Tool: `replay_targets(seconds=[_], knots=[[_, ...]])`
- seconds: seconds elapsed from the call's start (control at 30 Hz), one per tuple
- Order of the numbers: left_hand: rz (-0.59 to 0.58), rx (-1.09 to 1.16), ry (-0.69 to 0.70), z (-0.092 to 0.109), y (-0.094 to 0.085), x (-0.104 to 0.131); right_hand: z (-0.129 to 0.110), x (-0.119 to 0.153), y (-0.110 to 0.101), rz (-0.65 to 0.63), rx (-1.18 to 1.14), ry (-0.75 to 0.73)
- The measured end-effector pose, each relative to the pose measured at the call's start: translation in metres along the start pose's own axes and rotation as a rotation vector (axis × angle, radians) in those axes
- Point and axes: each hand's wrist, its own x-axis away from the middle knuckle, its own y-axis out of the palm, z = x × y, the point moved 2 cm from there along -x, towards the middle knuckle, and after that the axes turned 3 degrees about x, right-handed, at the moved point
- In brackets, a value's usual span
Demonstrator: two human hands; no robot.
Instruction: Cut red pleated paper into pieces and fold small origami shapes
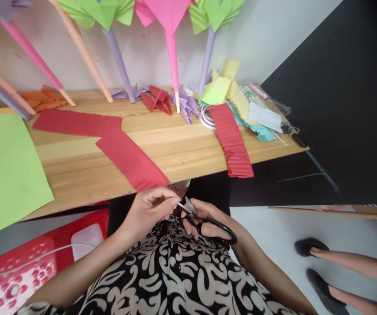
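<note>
Over my lap, just off the table's front edge, my right hand (208,218) holds black-handled scissors (219,227) with the blades parted. The blades point up and left toward my left hand (152,208). That hand is closed in a pinch right beside the blades, on something thin and pale that I cannot make out. A smooth red paper strip (131,159) lies on the table just beyond my left hand, and another red strip (73,122) touches its far end. To the right, a pleated red strip (232,142) hangs slightly over the front edge.
Paper flowers on long stems, such as a pink one (172,57), lean against the wall. A green sheet (8,170) overhangs the table (73,166) at left. Coloured scraps (241,98) pile up at right. A red perforated stool (27,262) stands below; another person's feet (318,253) show at right.
</note>
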Motion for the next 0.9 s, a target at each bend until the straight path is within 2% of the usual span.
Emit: replay_targets(seconds=[0.1,0.17,0.2,0.27,0.37,0.47,0.53,0.6,0.67,0.8,0.9], knots=[[0.212,-0.053,0.178,0.012,-0.017,0.002,-0.029,0.001,-0.016,0.133,0.226,-0.018],[0.337,-0.165,0.272,0.018,-0.027,0.004,-0.049,-0.008,-0.031,0.343,0.524,-0.044],[0.363,-0.256,0.307,0.02,-0.03,0.003,-0.058,-0.015,-0.038,0.464,0.726,-0.051],[0.319,-0.474,0.374,0.02,-0.031,0.001,-0.071,-0.036,-0.049,0.647,1.139,-0.097],[0.137,-0.755,0.528,0.012,-0.027,-0.006,-0.072,-0.068,-0.056,0.682,1.497,-0.054],[0.059,-0.934,0.642,-0.002,-0.026,-0.011,-0.064,-0.075,-0.054,0.668,1.547,-0.13],[0.055,-0.991,0.679,-0.01,-0.028,-0.012,-0.06,-0.061,-0.053,0.683,1.537,-0.221],[0.049,-1.0,0.704,-0.014,-0.03,-0.012,-0.056,-0.036,-0.057,0.695,1.565,-0.229],[0.034,-0.984,0.71,-0.014,-0.032,-0.013,-0.05,-0.009,-0.069,0.719,1.631,-0.15],[0.004,-0.867,0.675,-0.003,-0.033,-0.014,-0.033,0.036,-0.107,0.848,1.694,0.002],[-0.025,-0.7,0.606,0.011,-0.031,-0.013,-0.023,0.051,-0.123,0.947,1.511,-0.082]])
